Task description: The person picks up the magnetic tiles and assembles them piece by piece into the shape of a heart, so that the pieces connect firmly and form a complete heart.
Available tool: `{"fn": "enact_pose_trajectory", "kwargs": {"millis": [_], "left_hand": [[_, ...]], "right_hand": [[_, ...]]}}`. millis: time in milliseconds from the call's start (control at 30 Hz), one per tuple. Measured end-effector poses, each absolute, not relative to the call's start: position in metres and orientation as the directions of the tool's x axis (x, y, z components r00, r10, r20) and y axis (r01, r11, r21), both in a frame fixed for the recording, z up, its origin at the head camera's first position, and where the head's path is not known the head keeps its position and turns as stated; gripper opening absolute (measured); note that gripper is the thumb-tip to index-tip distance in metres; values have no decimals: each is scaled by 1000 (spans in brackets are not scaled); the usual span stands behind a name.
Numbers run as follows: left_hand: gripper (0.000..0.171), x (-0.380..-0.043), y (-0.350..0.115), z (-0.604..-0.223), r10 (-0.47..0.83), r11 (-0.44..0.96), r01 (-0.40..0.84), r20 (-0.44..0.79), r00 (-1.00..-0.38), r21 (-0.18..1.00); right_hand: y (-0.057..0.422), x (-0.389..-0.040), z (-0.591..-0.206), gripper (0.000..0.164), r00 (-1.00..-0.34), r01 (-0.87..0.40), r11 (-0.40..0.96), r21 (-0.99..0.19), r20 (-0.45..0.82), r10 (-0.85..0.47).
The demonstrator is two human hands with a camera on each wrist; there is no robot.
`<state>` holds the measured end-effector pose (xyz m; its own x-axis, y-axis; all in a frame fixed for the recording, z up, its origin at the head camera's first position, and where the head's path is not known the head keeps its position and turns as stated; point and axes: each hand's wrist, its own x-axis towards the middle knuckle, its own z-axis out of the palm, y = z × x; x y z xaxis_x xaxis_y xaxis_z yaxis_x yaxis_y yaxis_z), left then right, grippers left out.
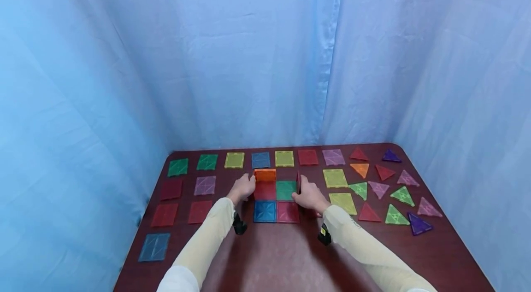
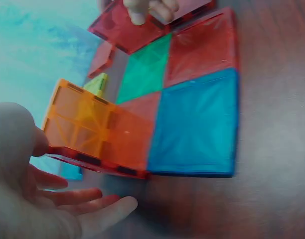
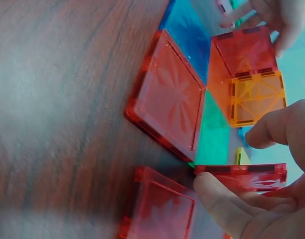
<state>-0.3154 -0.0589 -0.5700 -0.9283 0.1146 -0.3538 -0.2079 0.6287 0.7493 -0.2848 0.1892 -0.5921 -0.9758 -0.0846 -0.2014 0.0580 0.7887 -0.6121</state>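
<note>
My left hand (image 1: pixel 244 187) is at the left side of a small tile structure. Its thumb touches the upright tiles' corner, while the other fingers stretch out apart from them. A translucent orange square tile (image 2: pixel 75 119) stands at the far edge, joined to an upright red tile (image 3: pixel 244 50) on the left side. On the right, my right hand (image 1: pixel 310 194) holds another red square tile (image 3: pixel 242 177) upright beside the green floor tile (image 3: pixel 215 129), fingers along its outer side. The flat base also has a blue tile (image 2: pixel 197 127), a near red tile (image 2: pixel 202 47) and a far red one.
Loose square tiles lie to the left, such as a blue one (image 1: pixel 154 247), and behind in a row with a yellow one (image 1: pixel 284 158). Several triangles, including a purple one (image 1: pixel 419 224), are spread to the right. Blue curtains (image 1: pixel 249 52) surround the brown table (image 1: pixel 274 255).
</note>
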Motion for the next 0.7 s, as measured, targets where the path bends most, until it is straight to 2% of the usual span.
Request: {"fn": "enact_pose_trajectory", "kwargs": {"millis": [233,700], "left_hand": [[58,-306,-58,-586,152,508,-247,-368,-917,825],[58,-305,-59,-589,117,525,-214,-319,-940,824]], "right_hand": [[190,-286,-600,70,-978,81,780,-620,-201,-58],[190,-290,-606,53,-978,112,772,-625,-207,-26]]}}
